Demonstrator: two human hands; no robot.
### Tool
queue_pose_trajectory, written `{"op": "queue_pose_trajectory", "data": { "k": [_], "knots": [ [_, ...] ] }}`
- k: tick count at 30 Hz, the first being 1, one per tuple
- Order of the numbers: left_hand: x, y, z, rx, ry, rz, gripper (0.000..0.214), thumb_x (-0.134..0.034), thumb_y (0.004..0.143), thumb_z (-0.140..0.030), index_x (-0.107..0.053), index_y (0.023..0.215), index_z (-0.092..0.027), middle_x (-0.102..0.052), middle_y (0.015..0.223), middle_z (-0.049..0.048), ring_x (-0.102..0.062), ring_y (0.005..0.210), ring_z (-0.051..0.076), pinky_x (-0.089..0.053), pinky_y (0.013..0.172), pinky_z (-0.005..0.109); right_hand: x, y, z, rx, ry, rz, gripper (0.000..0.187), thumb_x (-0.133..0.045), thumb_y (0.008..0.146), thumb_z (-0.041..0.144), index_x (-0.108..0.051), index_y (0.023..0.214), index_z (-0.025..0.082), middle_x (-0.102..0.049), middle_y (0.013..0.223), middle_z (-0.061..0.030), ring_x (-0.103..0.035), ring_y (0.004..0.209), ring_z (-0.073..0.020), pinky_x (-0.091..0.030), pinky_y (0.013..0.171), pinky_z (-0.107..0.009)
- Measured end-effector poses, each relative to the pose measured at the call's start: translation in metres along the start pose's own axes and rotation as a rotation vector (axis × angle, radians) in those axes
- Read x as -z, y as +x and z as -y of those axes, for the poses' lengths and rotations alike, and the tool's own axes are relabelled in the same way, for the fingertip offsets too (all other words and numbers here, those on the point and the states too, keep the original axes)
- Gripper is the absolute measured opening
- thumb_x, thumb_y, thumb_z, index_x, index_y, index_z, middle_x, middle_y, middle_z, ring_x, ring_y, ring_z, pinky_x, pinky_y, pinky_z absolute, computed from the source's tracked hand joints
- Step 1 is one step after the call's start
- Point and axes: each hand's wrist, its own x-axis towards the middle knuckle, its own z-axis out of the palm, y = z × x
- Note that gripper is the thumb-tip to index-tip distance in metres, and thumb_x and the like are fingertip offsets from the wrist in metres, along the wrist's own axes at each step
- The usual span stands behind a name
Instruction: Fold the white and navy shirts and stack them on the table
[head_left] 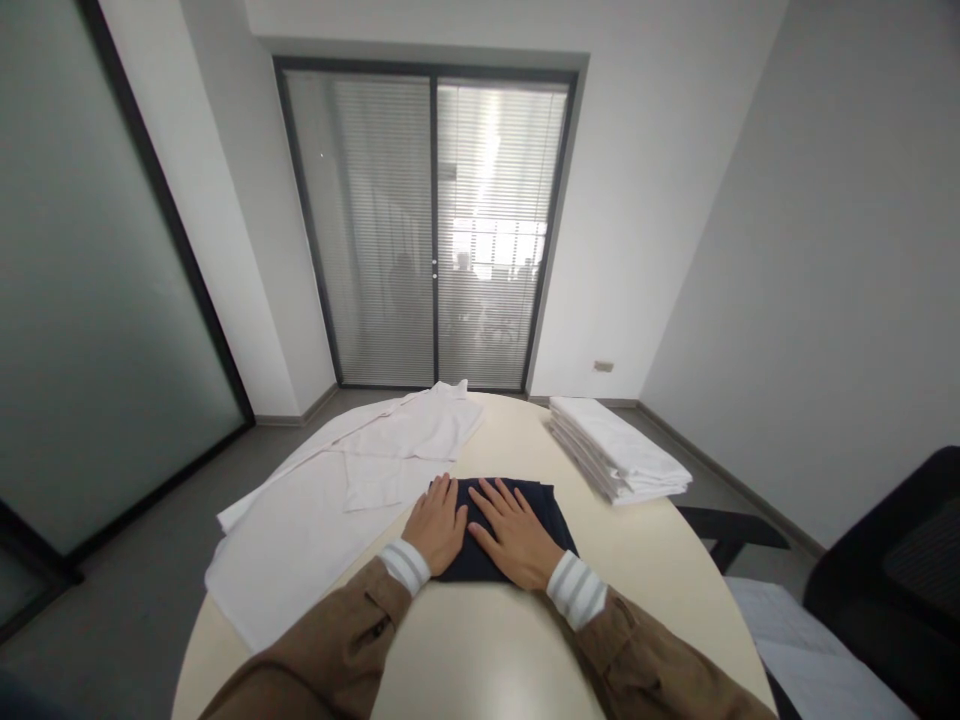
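Note:
A folded dark navy cloth (480, 555), perhaps a garment, lies on the round cream table (487, 650) in front of me. My left hand (437, 525) rests flat on its left side, fingers stretched forward. On its right part lies my right hand (517, 533), palm down with the fingers spread. Neither hand grips the cloth; both press or lie on top of it. Layered edges show at the cloth's right side. What kind of garment it is cannot be made out. Left of my hands, a white shirt (300, 540) is spread over the table.
A stack of folded white cloth (615, 450) stands at the table's right rear edge. To the right is a black chair (892, 560) with white cloth (795, 640) on its seat. Beyond the table are glass doors with blinds (375, 240).

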Motion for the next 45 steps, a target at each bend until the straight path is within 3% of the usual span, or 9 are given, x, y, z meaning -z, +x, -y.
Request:
{"op": "queue_pose_trajectory", "data": {
  "k": [5,9,16,21,25,30,36,40,45],
  "knots": [
    [0.002,-0.002,0.000,0.038,-0.005,-0.125,0.050,-0.040,0.094,-0.035,-0.051,0.136,-0.009,-0.044,0.148,0.0194,-0.040,0.138,0.031,-0.036,0.110,0.043,-0.005,0.000,-0.008,-0.012,0.037,-0.013,0.062,-0.034,0.096,0.058,-0.035,0.150,0.028,-0.021,0.162,-0.0039,-0.013,0.150,-0.0280,-0.011,0.120,-0.053],
    [0.006,-0.002,0.001,0.129,-0.066,-0.185,0.050,-0.047,0.091,-0.039,-0.054,0.131,-0.010,-0.057,0.133,0.0212,-0.051,0.124,0.035,-0.040,0.103,0.047,-0.005,-0.002,-0.007,-0.006,0.054,-0.041,0.061,-0.037,0.095,0.057,-0.037,0.149,0.029,-0.024,0.161,-0.0037,-0.014,0.149,-0.0281,-0.012,0.120,-0.053],
    [-0.002,0.013,0.017,0.208,-0.535,-0.285,0.055,-0.062,0.082,-0.026,-0.045,0.132,-0.011,-0.054,0.135,0.0187,-0.050,0.129,0.028,-0.037,0.110,0.043,-0.010,-0.003,-0.008,-0.071,0.042,-0.098,0.066,-0.041,0.093,0.061,-0.034,0.150,0.030,-0.017,0.163,-0.0065,-0.010,0.149,-0.0337,-0.009,0.119,-0.055],
    [-0.001,0.022,0.033,0.441,-0.968,-0.141,0.067,-0.071,0.080,-0.026,-0.039,0.137,-0.010,-0.061,0.128,0.0219,-0.065,0.109,0.026,-0.052,0.093,0.039,-0.008,-0.005,-0.007,-0.064,0.045,-0.085,0.065,-0.042,0.093,0.061,-0.034,0.151,0.032,-0.017,0.163,-0.0069,-0.010,0.149,-0.0344,-0.008,0.119,-0.055],
    [0.000,0.024,0.040,0.450,-1.145,-0.085,0.058,-0.074,0.081,-0.030,-0.049,0.129,-0.011,-0.074,0.100,0.0140,-0.072,0.090,0.024,-0.057,0.083,0.037,-0.005,-0.007,-0.007,-0.020,0.051,-0.077,0.064,-0.046,0.092,0.060,-0.033,0.150,0.036,-0.018,0.162,-0.0067,-0.012,0.148,-0.0363,-0.009,0.118,-0.058],
    [-0.001,0.028,0.041,0.410,-1.094,-0.148,0.036,-0.069,0.082,-0.022,-0.060,0.115,-0.011,-0.073,0.107,0.0144,-0.069,0.102,0.024,-0.055,0.090,0.034,-0.002,-0.009,-0.008,0.010,0.050,-0.068,0.063,-0.049,0.091,0.058,-0.035,0.149,0.037,-0.018,0.162,-0.0066,-0.011,0.148,-0.0363,-0.009,0.117,-0.059],
    [-0.001,0.031,0.040,0.338,-0.956,-0.194,0.043,-0.066,0.076,-0.008,-0.058,0.118,-0.011,-0.073,0.100,0.0116,-0.071,0.090,0.021,-0.056,0.086,0.036,-0.004,-0.008,-0.009,0.035,0.056,-0.039,0.064,-0.050,0.090,0.059,-0.037,0.148,0.037,-0.017,0.163,-0.0054,-0.011,0.148,-0.0369,-0.009,0.117,-0.060],
    [-0.002,0.025,0.036,0.261,-0.805,-0.271,0.040,-0.065,0.075,-0.009,-0.061,0.114,-0.015,-0.068,0.112,0.0116,-0.063,0.109,0.024,-0.045,0.103,0.041,-0.003,-0.006,-0.010,0.024,0.096,-0.045,0.063,-0.048,0.090,0.061,-0.040,0.147,0.034,-0.022,0.162,-0.0050,-0.014,0.148,-0.0346,-0.013,0.118,-0.057],
    [-0.001,0.016,0.031,0.124,-0.407,-0.320,0.039,-0.061,0.084,-0.027,-0.058,0.120,-0.011,-0.065,0.116,0.0164,-0.060,0.113,0.028,-0.043,0.103,0.043,0.002,-0.002,-0.042,-0.150,0.082,-0.255,0.061,-0.045,0.093,0.055,-0.048,0.142,0.020,-0.040,0.153,-0.0110,-0.024,0.146,-0.0322,-0.018,0.119,-0.052]
  ]
}}
